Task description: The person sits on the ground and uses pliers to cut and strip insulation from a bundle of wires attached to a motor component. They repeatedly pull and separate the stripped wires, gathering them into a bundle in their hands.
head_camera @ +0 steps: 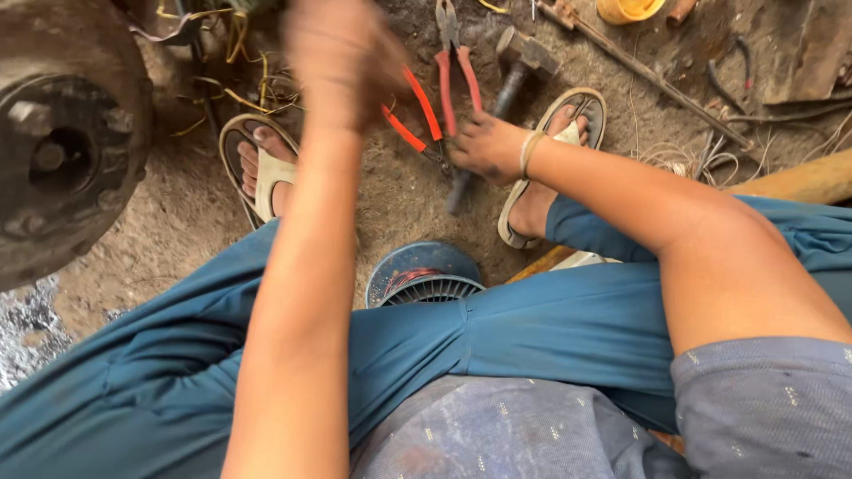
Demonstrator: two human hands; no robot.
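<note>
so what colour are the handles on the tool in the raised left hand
Bright orange-red, seen in the head view: the handles stick out below the blurred left hand.

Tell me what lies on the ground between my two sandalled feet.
Head view: red-handled pliers, orange-handled cutters and a dark hammer; the right hand rests on the hammer's handle.

Dark-handled hammer (497, 98) lying on dirt, head away, orange-handled pliers (415, 115) just beside it
</note>
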